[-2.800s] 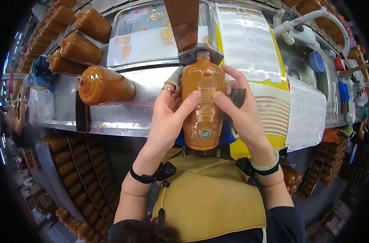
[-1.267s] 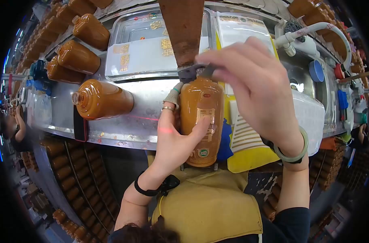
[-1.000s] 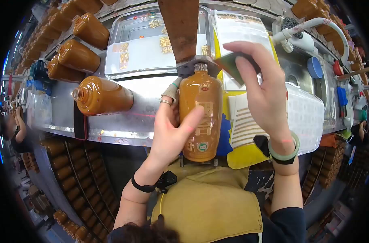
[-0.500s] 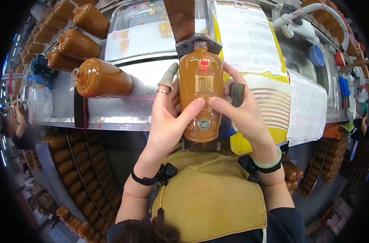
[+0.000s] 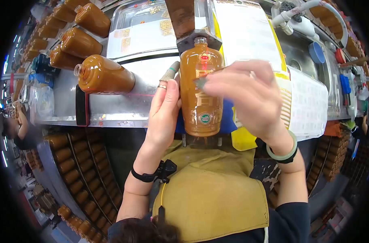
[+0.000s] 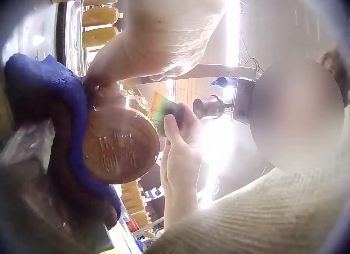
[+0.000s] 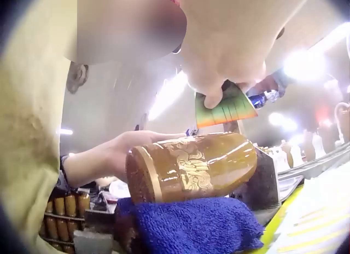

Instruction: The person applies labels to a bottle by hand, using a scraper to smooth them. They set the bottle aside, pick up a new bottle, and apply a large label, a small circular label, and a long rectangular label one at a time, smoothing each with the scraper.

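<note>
An amber-brown glass bottle lies on its back in the head view, its neck toward the metal bracket. Gold characters, a red label and a green round emblem mark its front. My left hand rests along the bottle's left side, with fingers straight, thumb raised and a cloth cover on one finger. Above the bottle's front, my right hand pinches a thin green and orange card-like scraper between thumb and fingers. A blue cloth lies under the bottle.
Several similar bottles stand to the left, the nearest amber bottle beside a black strip. Behind are a metal tray with gold character pieces and white label sheets. A sink with a faucet is at right.
Half a second ago both thumbs pressed the bottle's front. Now the left thumb is lifted off, and my right hand has come up over the front with the scraper at its fingertips.
</note>
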